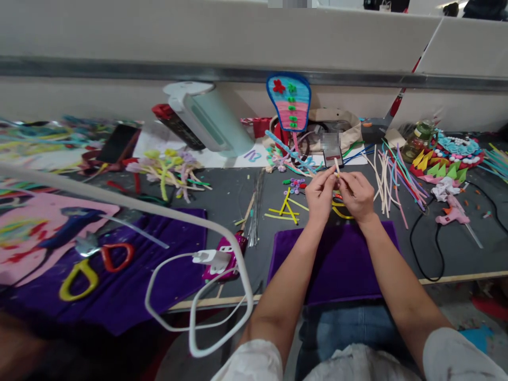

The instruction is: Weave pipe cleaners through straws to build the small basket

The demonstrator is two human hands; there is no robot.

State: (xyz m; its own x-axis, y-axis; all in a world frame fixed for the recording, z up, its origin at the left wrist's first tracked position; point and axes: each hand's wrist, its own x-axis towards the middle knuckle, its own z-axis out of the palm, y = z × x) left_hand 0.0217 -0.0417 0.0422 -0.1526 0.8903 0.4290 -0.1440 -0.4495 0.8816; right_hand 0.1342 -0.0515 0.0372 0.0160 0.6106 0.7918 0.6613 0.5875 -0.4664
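Two bare forearms came in from short white sleeves (pixel 254 365) and crossed the near edge of the tabletop (pixel 230 188), angled inward until the hands almost met. Beneath them a purple cloth (pixel 345 264), soft and matte, lay flat along that edge. To its left, a magenta power strip (pixel 239 248) sat near the edge beside a smooth, looping white cable (pixel 248 291). Farther left, scissors (pixel 90 275) with yellow and red handles rested on a second, rumpled purple cloth (pixel 146 264).

Beyond the near cloth's far edge, the left hand (pixel 319 194) and right hand (pixel 358 194) were raised a little, wrists bent toward each other and fingers curled. Thumbs and forefingers were narrowed to a pinch on a pale stem (pixel 336 163), thin and straight, its free end pointing up and slightly left; the fingers hid its lower part. It was held above the middle of the tabletop.

Left of the hands lay slim yellow stems (pixel 284 202), crossed over one another, and a bundle of fine, shiny wires (pixel 257 206). To the right, cream stems (pixel 383 185) fanned out, and a pink glue gun (pixel 452 211) lay toward the right end. Along the far edge, a fuzzy paddle-shaped panel (pixel 291 108), blue above and pink below, stood near a smooth pale-green container (pixel 216 121) that leaned to the left.
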